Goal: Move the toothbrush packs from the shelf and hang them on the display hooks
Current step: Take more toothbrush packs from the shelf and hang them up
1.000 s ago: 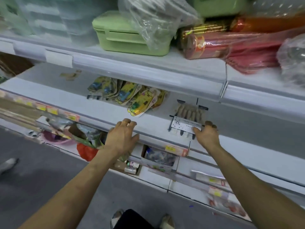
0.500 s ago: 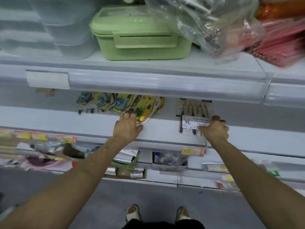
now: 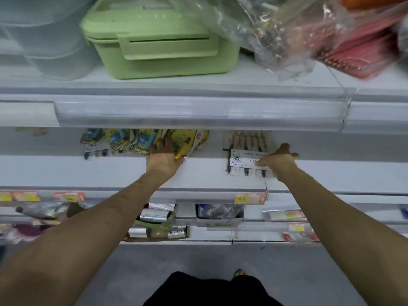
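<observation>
- Plainly, the toothbrush packs were all lying flat on the middle shelf (image 3: 207,173), towards its back edge and partly hidden under the shelf above. No display hooks could be seen.
- A fanned row of colourful packs (image 3: 119,142) was spread left of centre, and a clear pack (image 3: 247,142) of several brushes was set apart to the right. Their long axes were pointed from the front edge to the back, away from the person.
- The left hand (image 3: 164,159) was laid on the yellow pack (image 3: 184,141) at the right end of the fan. Fingers were curled over its top and the thumb was tucked at its near edge, so it seemed to be held.
- The right hand (image 3: 280,161) was spread wide, thumb raised, with fingertips touching the clear pack's near right corner. No grip was seen.
- Each hand was nearest its own pack, so a pull towards the front edge was judged likely.
- On the clear pack's white label (image 3: 245,159), "CARING FOR" and "YIKO" could be read. The price tag (image 3: 249,198) on the front edge was too blurred.
</observation>
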Tool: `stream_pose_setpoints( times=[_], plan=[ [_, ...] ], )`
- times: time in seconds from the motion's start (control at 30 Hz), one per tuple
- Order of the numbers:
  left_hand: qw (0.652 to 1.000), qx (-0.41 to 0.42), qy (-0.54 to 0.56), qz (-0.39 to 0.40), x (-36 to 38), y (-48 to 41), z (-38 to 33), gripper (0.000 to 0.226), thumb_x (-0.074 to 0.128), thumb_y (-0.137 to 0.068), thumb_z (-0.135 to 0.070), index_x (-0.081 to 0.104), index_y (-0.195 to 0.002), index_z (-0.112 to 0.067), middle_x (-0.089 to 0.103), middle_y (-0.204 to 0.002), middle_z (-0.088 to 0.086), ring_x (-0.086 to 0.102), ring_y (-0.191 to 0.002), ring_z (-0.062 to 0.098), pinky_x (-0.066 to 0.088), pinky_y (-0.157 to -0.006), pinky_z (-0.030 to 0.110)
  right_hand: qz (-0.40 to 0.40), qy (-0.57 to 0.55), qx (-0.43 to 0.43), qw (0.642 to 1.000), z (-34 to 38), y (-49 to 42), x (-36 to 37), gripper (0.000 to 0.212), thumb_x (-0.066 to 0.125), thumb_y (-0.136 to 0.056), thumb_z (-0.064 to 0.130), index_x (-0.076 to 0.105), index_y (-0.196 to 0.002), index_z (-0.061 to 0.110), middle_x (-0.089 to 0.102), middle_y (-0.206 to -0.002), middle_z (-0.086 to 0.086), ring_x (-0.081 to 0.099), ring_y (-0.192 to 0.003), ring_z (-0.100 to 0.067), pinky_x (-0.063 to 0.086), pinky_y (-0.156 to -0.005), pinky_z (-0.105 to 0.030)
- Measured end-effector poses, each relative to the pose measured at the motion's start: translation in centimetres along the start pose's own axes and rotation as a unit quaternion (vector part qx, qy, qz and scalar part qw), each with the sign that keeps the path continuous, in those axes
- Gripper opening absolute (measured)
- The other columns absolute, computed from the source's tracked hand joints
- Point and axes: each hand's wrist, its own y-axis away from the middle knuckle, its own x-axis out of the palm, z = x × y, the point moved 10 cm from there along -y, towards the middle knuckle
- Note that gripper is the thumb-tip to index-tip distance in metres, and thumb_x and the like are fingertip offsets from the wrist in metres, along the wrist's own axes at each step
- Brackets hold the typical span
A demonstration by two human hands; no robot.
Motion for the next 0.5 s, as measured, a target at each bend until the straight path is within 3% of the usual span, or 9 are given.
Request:
stream_pose_setpoints(
  times=[0.07, 0.17, 0.27, 0.37, 0.43, 0.5],
  plan=[
    [1.000, -0.004, 0.004, -0.002, -0.2, -0.3, 0.1, 0.101, 0.074, -0.087, -0.061, 0.027, -0.160, -0.009, 0.042, -0.152, 0.023, 0.046, -0.135, 0.049, 0.049, -0.104, 0.057, 0.013, -0.037, -0.003, 0.999, -0.4, -0.2, 0.0, 0.107, 0.100, -0.068, 0.028, 0.029, -0.147, 0.011, 0.032, -0.149, -0.024, 0.047, -0.134, -0.045, 0.051, -0.107, -0.048],
    [1.000, -0.010, 0.027, 0.006, -0.4, -0.6, 0.0, 0.106, 0.077, -0.084, -0.061, 0.022, -0.162, -0.013, 0.044, -0.150, 0.024, 0.050, -0.133, 0.045, 0.049, -0.103, 0.051, 0.030, -0.148, -0.017, 0.988, -0.9, -0.7, 0.4, 0.096, 0.105, -0.054, 0.018, 0.039, -0.124, 0.011, 0.058, -0.133, -0.021, 0.063, -0.119, -0.038, 0.059, -0.095, -0.048],
    [0.993, 0.014, 0.114, 0.012, -0.5, -0.5, -1.2, 0.102, 0.084, -0.082, -0.049, 0.028, -0.159, -0.014, 0.052, -0.143, 0.021, 0.057, -0.125, 0.041, 0.053, -0.093, 0.045, 0.061, -0.232, -0.019, 0.971, -1.2, 0.3, 1.0, 0.073, 0.099, -0.061, 0.000, 0.051, -0.117, 0.002, 0.071, -0.116, -0.022, 0.072, -0.106, -0.036, 0.063, -0.087, -0.048],
    [0.978, 0.007, 0.209, 0.029, 0.0, 0.0, -1.7, 0.086, 0.083, -0.087, -0.044, 0.036, -0.153, -0.015, 0.056, -0.145, 0.013, 0.057, -0.129, 0.037, 0.053, -0.098, 0.042, 0.099, -0.274, -0.027, 0.956, -1.3, 1.3, 1.6, 0.058, 0.093, -0.069, -0.006, 0.059, -0.117, -0.001, 0.074, -0.109, -0.018, 0.070, -0.086, -0.030, 0.057, -0.070, -0.038],
    [0.958, -0.010, 0.280, 0.055, 0.8, 0.6, -2.1, 0.068, 0.079, -0.092, -0.040, 0.045, -0.146, -0.014, 0.061, -0.138, 0.010, 0.059, -0.121, 0.034, 0.053, -0.094, 0.039, 0.134, -0.318, -0.036, 0.938, -1.4, 1.5, 1.9, 0.050, 0.088, -0.074, -0.007, 0.064, -0.117, -0.004, 0.078, -0.106, -0.016, 0.074, -0.088, -0.030, 0.057, -0.076, -0.041],
    [0.940, -0.019, 0.333, 0.076, 1.3, 1.3, -2.7, 0.052, 0.076, -0.096, -0.032, 0.050, -0.137, -0.013, 0.063, -0.125, 0.005, 0.059, -0.112, 0.029, 0.049, -0.077, 0.030, 0.167, -0.378, -0.027, 0.910, -1.8, 1.6, 2.4, 0.049, 0.084, -0.080, -0.005, 0.064, -0.124, -0.006, 0.079, -0.108, -0.018, 0.077, -0.100, -0.035, 0.060, -0.094, -0.053]
  ],
)
